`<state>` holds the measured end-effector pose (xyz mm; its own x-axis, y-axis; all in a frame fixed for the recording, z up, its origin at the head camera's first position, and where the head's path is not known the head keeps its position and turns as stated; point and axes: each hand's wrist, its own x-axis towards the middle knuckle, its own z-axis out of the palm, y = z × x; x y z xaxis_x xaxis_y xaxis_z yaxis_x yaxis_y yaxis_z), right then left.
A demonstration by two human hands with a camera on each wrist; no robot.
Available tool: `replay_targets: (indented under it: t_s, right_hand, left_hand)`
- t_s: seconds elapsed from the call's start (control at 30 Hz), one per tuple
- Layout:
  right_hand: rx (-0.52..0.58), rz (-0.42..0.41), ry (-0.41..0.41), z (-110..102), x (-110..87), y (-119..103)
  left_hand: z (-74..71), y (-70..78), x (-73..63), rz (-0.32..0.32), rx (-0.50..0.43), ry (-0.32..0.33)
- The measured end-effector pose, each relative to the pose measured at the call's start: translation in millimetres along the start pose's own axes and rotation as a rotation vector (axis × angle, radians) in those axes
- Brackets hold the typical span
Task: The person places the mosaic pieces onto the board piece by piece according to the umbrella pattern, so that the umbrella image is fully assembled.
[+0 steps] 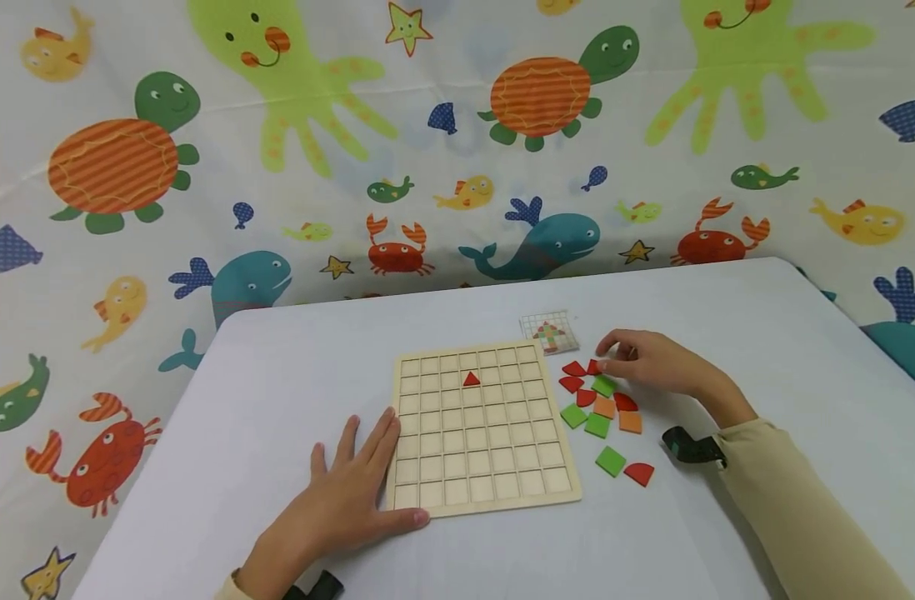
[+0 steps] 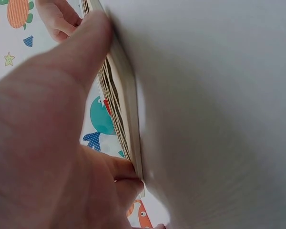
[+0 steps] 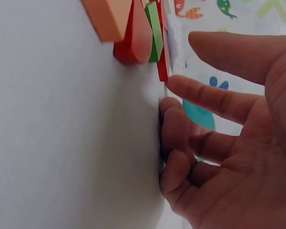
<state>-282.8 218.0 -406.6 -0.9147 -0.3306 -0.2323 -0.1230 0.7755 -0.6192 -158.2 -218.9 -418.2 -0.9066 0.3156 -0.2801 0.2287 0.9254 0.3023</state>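
Observation:
A square wooden grid board lies on the table, with one red triangle in an upper cell. My left hand rests along the board's left side, fingers spread and straight, the thumb at its lower left corner. To the right of the board is a loose group of pieces: red quarter-circles, green squares and orange squares. My right hand is at the group's far end. Its index fingertip touches a red piece in the right wrist view; the thumb stands apart, other fingers bent against the table.
A small pattern card with a coloured figure on a grid lies behind the board's top right corner. The white table ends at a back edge before a cloth printed with sea animals. Black wrist devices sit near both sleeves.

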Motion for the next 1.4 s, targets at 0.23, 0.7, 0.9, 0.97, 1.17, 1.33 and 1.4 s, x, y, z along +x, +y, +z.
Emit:
replay_targets:
  t_s: [0.23, 0.7, 0.9, 0.97, 1.17, 1.33, 1.4]
  right_hand:
    - [-0.037, -0.003, -0.011, 1.5, 2.1, -6.5]
    - [-0.079, -0.023, -0.033, -0.3, 4.9, -6.7]
    - [-0.079, -0.047, -0.013, 3.7, 9.2, -5.2]
    - [-0.074, -0.059, -0.006, 4.6, 9.9, -4.9]
    - [-0.078, -0.074, 0.012, 5.2, 12.5, -4.4]
    - [-0.07, -0.061, 0.013, 3.3, 11.3, -2.3]
    - [-0.07, -0.063, 0.018, 2.1, 10.8, -1.6]
  left_hand:
    - [-3.4, -0.8, -1.1, 0.002, -0.012, -0.014]
    - [-0.2, -1.8, -1.1, 0.002, 0.002, -0.022]
    - [3.2, -3.6, 0.7, -0.003, -0.006, -0.022]
    - [3.1, -3.9, 0.2, -0.008, -0.005, -0.026]
    - [5.4, -5.2, 0.6, -0.014, 0.004, -0.019]
    - [7.2, -3.6, 5.0, -0.039, 0.01, -0.053]
    - [7.5, -2.6, 7.3, -0.043, 0.01, -0.062]
